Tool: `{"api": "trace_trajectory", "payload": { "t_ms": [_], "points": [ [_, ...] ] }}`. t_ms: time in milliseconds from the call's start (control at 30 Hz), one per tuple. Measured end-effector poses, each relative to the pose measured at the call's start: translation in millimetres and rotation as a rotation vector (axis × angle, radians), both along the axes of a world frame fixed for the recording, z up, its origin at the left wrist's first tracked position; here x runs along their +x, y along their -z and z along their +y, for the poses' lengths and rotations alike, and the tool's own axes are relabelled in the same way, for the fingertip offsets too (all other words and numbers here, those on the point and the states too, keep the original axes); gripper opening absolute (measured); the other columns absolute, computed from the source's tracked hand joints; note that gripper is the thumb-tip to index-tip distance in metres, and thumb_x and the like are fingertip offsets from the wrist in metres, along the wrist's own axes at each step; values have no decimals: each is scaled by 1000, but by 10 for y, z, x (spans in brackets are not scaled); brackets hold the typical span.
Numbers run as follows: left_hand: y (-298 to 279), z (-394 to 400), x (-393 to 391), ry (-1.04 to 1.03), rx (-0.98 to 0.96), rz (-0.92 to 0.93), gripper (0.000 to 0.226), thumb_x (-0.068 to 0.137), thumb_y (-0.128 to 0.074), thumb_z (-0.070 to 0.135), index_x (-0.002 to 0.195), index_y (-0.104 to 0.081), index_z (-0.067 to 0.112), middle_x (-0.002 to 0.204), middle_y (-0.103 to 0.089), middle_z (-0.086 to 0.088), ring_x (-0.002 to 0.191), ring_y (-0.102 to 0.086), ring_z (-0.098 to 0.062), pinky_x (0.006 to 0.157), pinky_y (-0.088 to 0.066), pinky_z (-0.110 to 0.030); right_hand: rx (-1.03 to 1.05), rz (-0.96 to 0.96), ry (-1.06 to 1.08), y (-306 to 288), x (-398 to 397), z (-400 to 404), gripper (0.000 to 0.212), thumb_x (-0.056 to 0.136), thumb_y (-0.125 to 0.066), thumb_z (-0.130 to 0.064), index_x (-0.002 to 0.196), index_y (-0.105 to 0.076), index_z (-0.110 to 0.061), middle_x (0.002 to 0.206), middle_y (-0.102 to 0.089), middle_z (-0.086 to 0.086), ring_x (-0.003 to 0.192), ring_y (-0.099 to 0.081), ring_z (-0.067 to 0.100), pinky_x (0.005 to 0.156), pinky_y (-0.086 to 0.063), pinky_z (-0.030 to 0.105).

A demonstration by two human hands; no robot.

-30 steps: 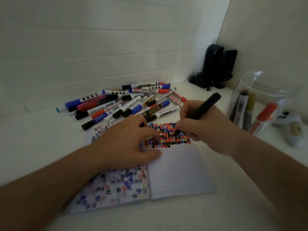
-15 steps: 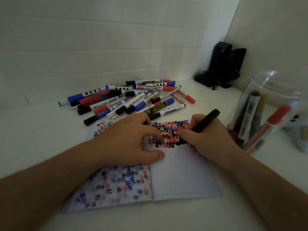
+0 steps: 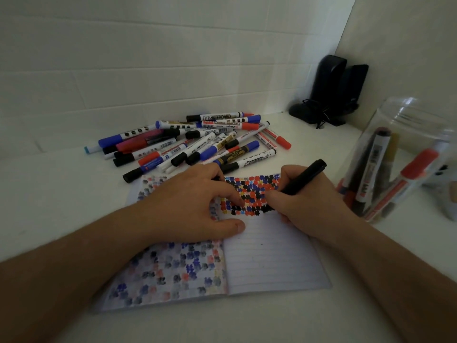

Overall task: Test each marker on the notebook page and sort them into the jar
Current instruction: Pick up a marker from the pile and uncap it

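Note:
An open lined notebook (image 3: 272,258) lies on the white desk, its right page carrying rows of black, red and blue marks near the top. My left hand (image 3: 195,206) lies flat on the notebook's fold, fingers spread, pinning it down. My right hand (image 3: 304,201) grips a black marker (image 3: 303,178) with its tip down on the right page at the end of the marked rows. A pile of several capped markers (image 3: 197,144) lies beyond the notebook. A clear jar (image 3: 405,115) at the right holds several markers.
Two black speakers (image 3: 333,90) with a cable stand in the back right corner. A white tiled wall runs close behind the pile. A small white object (image 3: 442,194) sits behind the jar at the right edge.
My right hand and the black marker have lowered a little and shifted along the row on the page. My left hand has stayed pressed on the notebook. The view has swung slightly left.

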State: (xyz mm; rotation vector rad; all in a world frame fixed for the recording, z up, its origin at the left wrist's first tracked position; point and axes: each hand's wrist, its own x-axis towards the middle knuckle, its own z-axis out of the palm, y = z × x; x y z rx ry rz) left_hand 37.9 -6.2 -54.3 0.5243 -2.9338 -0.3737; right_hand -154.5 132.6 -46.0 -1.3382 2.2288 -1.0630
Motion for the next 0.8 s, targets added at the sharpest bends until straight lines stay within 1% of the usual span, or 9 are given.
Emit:
{"api": "trace_trajectory", "payload": {
  "t_ms": [67, 167, 267, 400, 500, 567, 667, 800],
  "points": [
    [-1, -2, 2, 0, -1, -2, 56, 74, -47, 87, 122, -56, 59, 110, -37, 25, 107, -34, 8, 86, -43, -25, -7, 6, 1, 15, -8, 4, 22, 85, -76, -17, 77, -59, -7, 64, -64, 16, 46, -62, 14, 54, -58, 34],
    [-3, 1, 1, 1, 5, -2, 55, 75, -48, 86, 122, -56, 60, 111, -38, 25, 107, -34, 9, 87, -43, -26, -30, -53, 17, 22, -27, 5, 22, 86, -76, -14, 74, -59, -8, 59, -65, 12, 45, -62, 14, 51, -56, 28],
    [-4, 2, -3, -1, 9, 1, 55, 74, -48, 86, 122, -56, 59, 110, -38, 25, 108, -33, 9, 87, -43, -25, -29, -75, -2, 17, -15, 8, 24, 85, -78, -16, 72, -58, -9, 59, -65, 11, 45, -61, 13, 50, -55, 26],
    [3, -5, -2, 1, -1, 2, 58, 73, -45, 88, 122, -56, 59, 110, -38, 25, 107, -35, 8, 86, -43, -26, -11, 2, -11, 19, 4, 0, 24, 83, -78, -18, 71, -57, -12, 60, -63, 11, 47, -61, 14, 56, -58, 34],
    [6, -5, -8, -3, -12, -6, 62, 72, -41, 90, 123, -55, 59, 110, -38, 24, 103, -37, 4, 87, -45, -28, -13, 37, 8, 17, -2, -16, 24, 81, -75, -16, 70, -54, -14, 66, -60, 17, 54, -58, 20, 59, -58, 39],
    [6, -3, -6, -7, -11, -12, 62, 72, -41, 91, 123, -55, 60, 110, -37, 25, 103, -36, 4, 87, -45, -28, -10, 22, 15, 20, -2, -23, 24, 81, -74, -14, 70, -54, -14, 66, -60, 17, 54, -57, 19, 58, -56, 36],
    [10, -5, -1, -7, -14, -4, 61, 71, -42, 91, 122, -55, 60, 110, -37, 25, 104, -36, 4, 87, -45, -27, -39, -52, 24, 33, -9, -23, 23, 84, -76, -14, 71, -56, -11, 62, -63, 13, 47, -59, 15, 51, -54, 27],
    [20, -10, -6, 1, -16, 11, 58, 73, -44, 90, 122, -55, 60, 109, -39, 24, 104, -37, 4, 86, -44, -25, -45, -38, 10, 44, 5, -18, 25, 85, -78, -19, 74, -57, -10, 62, -65, 12, 47, -62, 13, 52, -56, 26]
  ]
}}
